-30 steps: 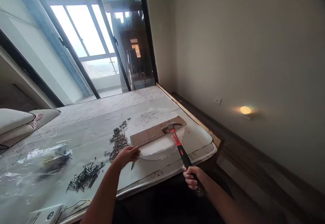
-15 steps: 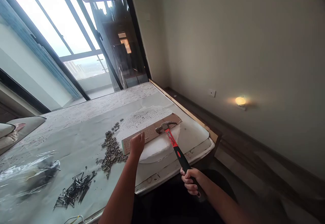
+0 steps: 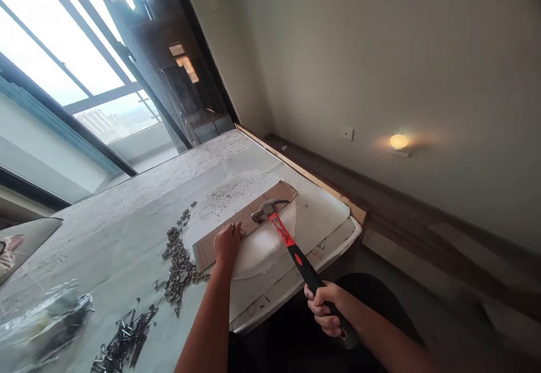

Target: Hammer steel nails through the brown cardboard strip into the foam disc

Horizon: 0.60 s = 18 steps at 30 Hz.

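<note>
A brown board (image 3: 215,243) dotted with small holes lies across a white, powdery-looking mass (image 3: 257,254). My left hand (image 3: 227,242) rests on the board's near edge, left of its middle, with the fingers curled together. Whatever is between those fingertips is too small to make out. My right hand (image 3: 327,311) is wrapped round the black grip of a claw hammer (image 3: 281,229) with a red neck. Its metal head is over the right half of the board, claw pointing right; whether it touches the board I cannot tell.
Grey gravel (image 3: 180,266) lies left of the board, and white granules (image 3: 232,190) spread behind it. A pile of dark nails (image 3: 124,342) and a clear plastic bag (image 3: 51,322) are at the lower left. A wooden rail (image 3: 296,161) runs along the covered surface's right side.
The view has tilted and shifted, so the window and nails sit further left and lower. Both hands and the hammer keep nearly the same places relative to the board.
</note>
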Each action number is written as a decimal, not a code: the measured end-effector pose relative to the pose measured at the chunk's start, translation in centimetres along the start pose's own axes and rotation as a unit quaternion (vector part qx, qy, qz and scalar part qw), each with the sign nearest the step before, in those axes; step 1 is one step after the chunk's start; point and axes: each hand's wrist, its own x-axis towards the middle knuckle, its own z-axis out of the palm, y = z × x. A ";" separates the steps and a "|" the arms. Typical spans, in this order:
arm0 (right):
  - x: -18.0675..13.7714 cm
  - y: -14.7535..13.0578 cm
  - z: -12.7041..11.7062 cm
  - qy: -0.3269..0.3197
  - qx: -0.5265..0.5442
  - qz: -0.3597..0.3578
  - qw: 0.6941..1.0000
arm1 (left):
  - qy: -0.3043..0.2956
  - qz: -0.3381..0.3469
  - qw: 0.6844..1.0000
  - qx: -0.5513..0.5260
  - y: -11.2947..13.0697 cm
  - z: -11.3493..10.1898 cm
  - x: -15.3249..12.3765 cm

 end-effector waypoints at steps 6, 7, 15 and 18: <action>-0.2 -0.5 0.4 0.010 0.010 0.001 1.000 | -0.016 -0.014 0.999 0.041 0.3 0.0 0.4; -0.2 -0.5 0.4 0.011 0.012 -0.001 1.000 | -0.019 -0.020 0.998 0.055 0.4 0.0 0.5; 0.4 1.0 -0.8 0.012 0.011 0.006 1.000 | -0.049 -0.058 0.990 0.119 1.7 -0.4 -0.1; 1.1 2.1 -1.9 0.019 -0.020 -0.009 1.000 | -0.055 -0.052 0.990 0.122 1.6 -0.2 -0.5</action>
